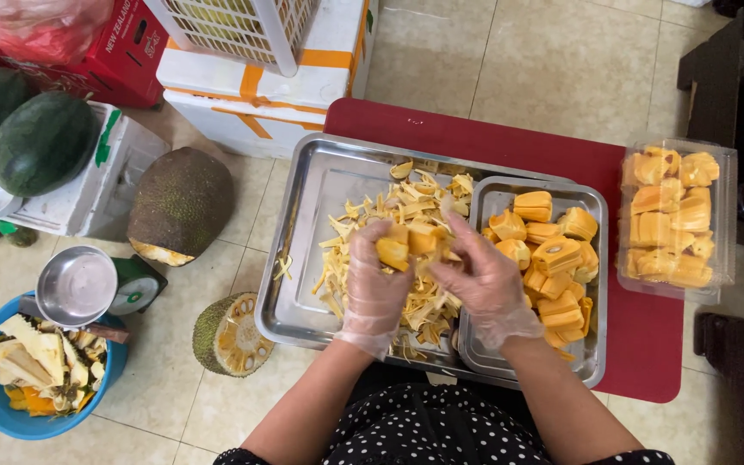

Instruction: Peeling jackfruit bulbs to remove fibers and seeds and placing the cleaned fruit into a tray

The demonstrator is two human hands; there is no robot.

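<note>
Both gloved hands pinch one jackfruit pod [408, 242] over the large tray [303, 224]: left hand [374, 288] fingers closed on it, right hand [481, 284] gripping from 3 o'clock. I'd strip fibres onto the scrap pile [389, 211], then drop clean pods in the small tray [592, 349] at 3 o'clock.

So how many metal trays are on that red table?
2. A large tray holds the pale fibre scraps; a smaller tray, overlapping its right end, holds the orange fruit pods. Both sit on the red table.
</note>
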